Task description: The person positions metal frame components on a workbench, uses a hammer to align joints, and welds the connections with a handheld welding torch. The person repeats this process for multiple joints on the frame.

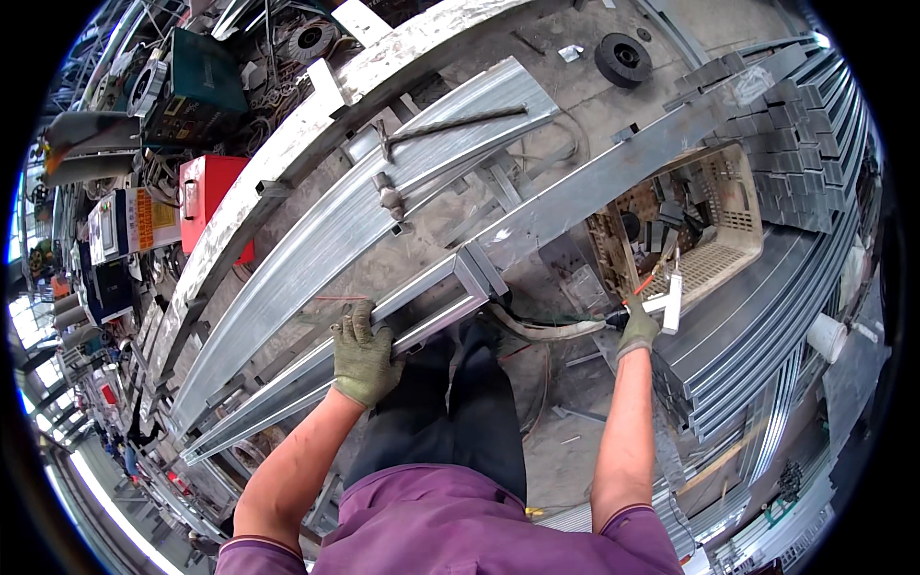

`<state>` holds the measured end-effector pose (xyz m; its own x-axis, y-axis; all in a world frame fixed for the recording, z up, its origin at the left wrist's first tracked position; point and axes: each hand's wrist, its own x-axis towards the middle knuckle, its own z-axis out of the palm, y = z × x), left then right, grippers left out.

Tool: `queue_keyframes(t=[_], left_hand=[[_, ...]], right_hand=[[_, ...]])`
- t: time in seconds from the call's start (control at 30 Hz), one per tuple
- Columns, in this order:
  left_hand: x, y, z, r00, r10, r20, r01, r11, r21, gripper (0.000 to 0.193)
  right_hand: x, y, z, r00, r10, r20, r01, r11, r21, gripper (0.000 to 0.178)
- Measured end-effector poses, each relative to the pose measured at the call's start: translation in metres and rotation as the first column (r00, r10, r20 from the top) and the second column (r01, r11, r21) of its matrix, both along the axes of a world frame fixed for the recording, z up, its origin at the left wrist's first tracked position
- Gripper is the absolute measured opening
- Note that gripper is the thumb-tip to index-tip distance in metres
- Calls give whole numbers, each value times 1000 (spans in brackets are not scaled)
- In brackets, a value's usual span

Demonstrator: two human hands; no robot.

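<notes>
My left hand (367, 355), in a green work glove, lies on a long galvanized steel channel (422, 287), its fingers stretched over the metal edge. An upright piece of steel profile (476, 273) meets the channel's end in front of me. Out to the right, my gloved right hand (636, 331) is closed round what looks like a welding gun (618, 318), whose pale-sleeved cable (546, 332) runs back toward my legs. A white angular part (672, 305) and a thin orange part (647, 284) project beyond that hand. My fingers hide most of the grip.
A plastic crate (733, 240) of metal offcuts stands beyond my right hand, near stacked steel profiles (747, 326). Ahead, a hammer (388, 196) and a twisted bar (460, 126) lie on a wide steel channel. Left are a red box (213, 201) and a dark green machine (206, 91).
</notes>
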<state>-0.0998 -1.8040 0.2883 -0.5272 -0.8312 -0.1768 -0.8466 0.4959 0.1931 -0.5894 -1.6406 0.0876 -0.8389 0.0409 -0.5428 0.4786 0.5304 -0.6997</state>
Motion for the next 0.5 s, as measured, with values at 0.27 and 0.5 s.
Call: queue_keyframes(t=[0.27,0.5], left_hand=[[2,0,2,999,32,-30,-30,998,60,38],[0,1,-5,999,29,-28,-26,994,108,37]], right_hand=[[22,38,194,922,270,-279,-277,961,16,28],[-26,117,460,607,221,-763,-397,917,-51,37]])
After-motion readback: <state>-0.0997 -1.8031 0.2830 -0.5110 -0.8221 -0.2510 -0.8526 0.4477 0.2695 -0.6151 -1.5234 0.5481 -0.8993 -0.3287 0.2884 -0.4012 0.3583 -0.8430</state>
